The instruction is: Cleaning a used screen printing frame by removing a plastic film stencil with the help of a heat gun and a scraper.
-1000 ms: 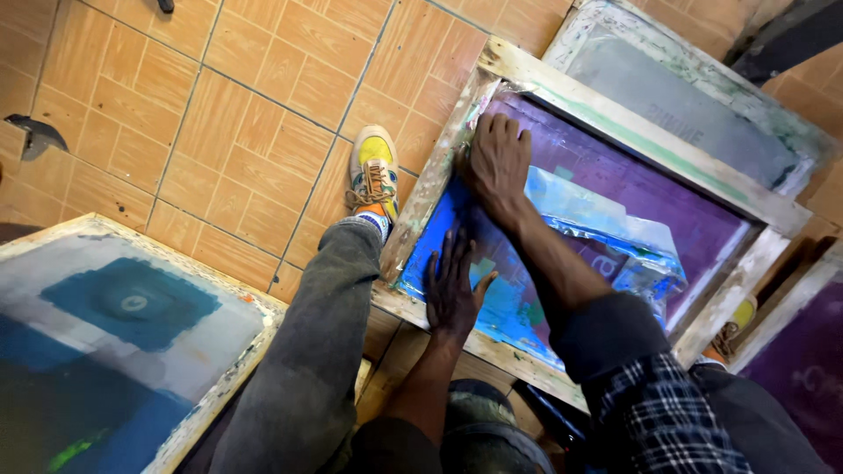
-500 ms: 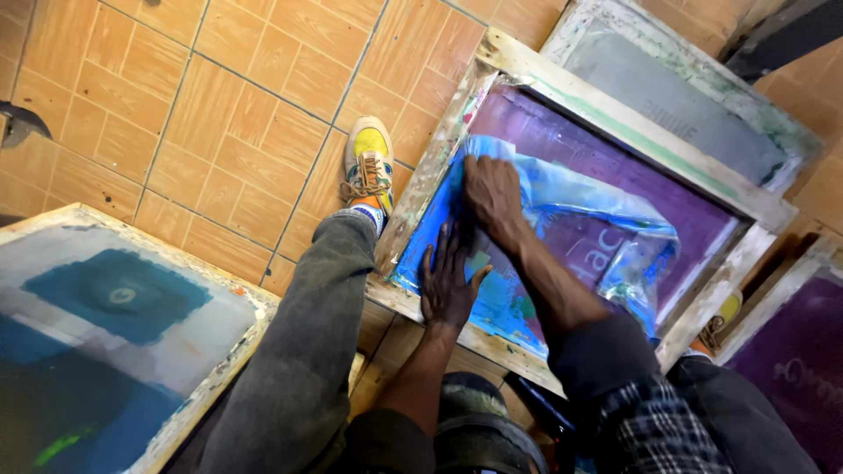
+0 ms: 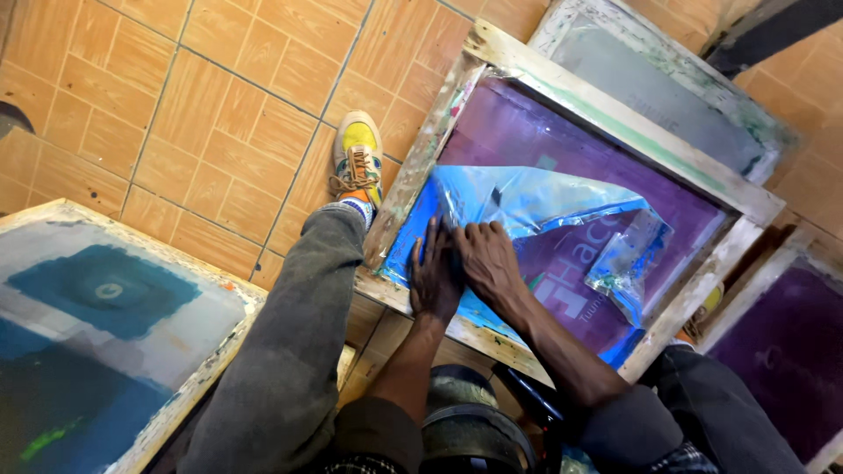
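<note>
Glossy, crinkled blue plastic film [image 3: 536, 206] lies over matt purple mesh [image 3: 562, 140] in a rough, paint-smeared wooden frame [image 3: 615, 105], beside glazed orange floor tiles [image 3: 219, 114], coarse grey cloth trousers [image 3: 299, 342] and a yellow laced shoe [image 3: 358, 154].

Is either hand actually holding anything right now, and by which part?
Nothing is gripped. The left hand and right hand lie flat, side by side, pressing the blue plastic sheet near its lower left end onto the wooden-framed screen.
</note>
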